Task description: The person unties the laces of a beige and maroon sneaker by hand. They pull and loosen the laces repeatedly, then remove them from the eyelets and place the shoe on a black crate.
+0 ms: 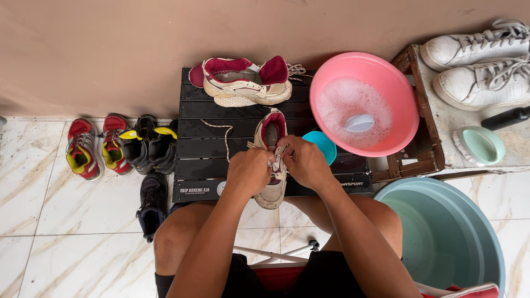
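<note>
Slatted black table (199, 149) against a tan wall. Far edge: second cream-and-maroon sneaker (245, 81) lying on its side. On the floor to the left, red-and-yellow shoes (91, 146) and black shoes (149, 146). To the right, a pink basin (397, 94) holds suds and a small white scoop (359, 122); a teal cup (326, 144) sits just beside the right hand. Wooden crate (436, 132) carries white sneakers (480, 66) and a green brush (480, 146). Big teal tub (441, 232), inside looks bare.

Worked sneaker (271, 160) at the table's near edge, long axis running away from the person, opening up. Left hand (249, 172) and right hand (303, 163) both pinch at its laces over the tongue; a loose lace (223, 132) trails left across the slats.
</note>
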